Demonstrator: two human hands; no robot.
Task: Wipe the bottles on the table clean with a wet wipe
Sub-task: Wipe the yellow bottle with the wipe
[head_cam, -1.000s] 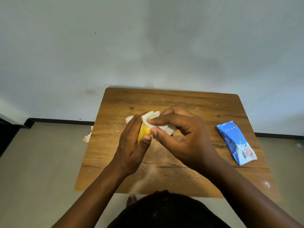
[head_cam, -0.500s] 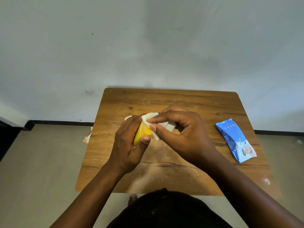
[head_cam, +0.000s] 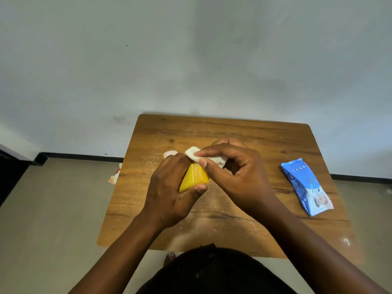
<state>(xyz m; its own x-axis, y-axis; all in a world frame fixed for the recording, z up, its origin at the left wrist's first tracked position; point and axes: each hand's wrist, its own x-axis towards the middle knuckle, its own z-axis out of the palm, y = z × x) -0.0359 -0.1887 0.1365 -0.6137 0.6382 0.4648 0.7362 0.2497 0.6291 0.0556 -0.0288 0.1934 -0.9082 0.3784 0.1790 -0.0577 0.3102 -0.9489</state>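
The head view looks down on a wooden worktop [head_cam: 244,132] that stands against a pale wall. Above its middle the left hand [head_cam: 167,192] grips a yellow bottle [head_cam: 194,177]; the fingers are curled over the far side of it and the thumb presses on the near side. The bottle is lifted off the worktop, as far as I can judge. Its long axis runs from the near-left, where the wide yellow end shows, to the far-right, where the narrow end goes under the wet wipe [head_cam: 194,153].

The right hand [head_cam: 237,177] pinches this white wipe between thumb and forefinger and presses it on the upper end of the bottle, just beside the left fingers. So the right hand comes to the bottle from the right edge side and the left hand from the near-left. In my judgement the next rub must go along this slanted axis, down toward the wide end, and the left hand must turn the bottle to show the covered side.

A small white object [head_cam: 169,154] shows behind the left hand; I cannot tell what it is. Near the right edge lies a blue wipe packet [head_cam: 305,187], well apart from the hands. It has white print and a small picture, but the writing is too small to read. No label is readable on the bottle.
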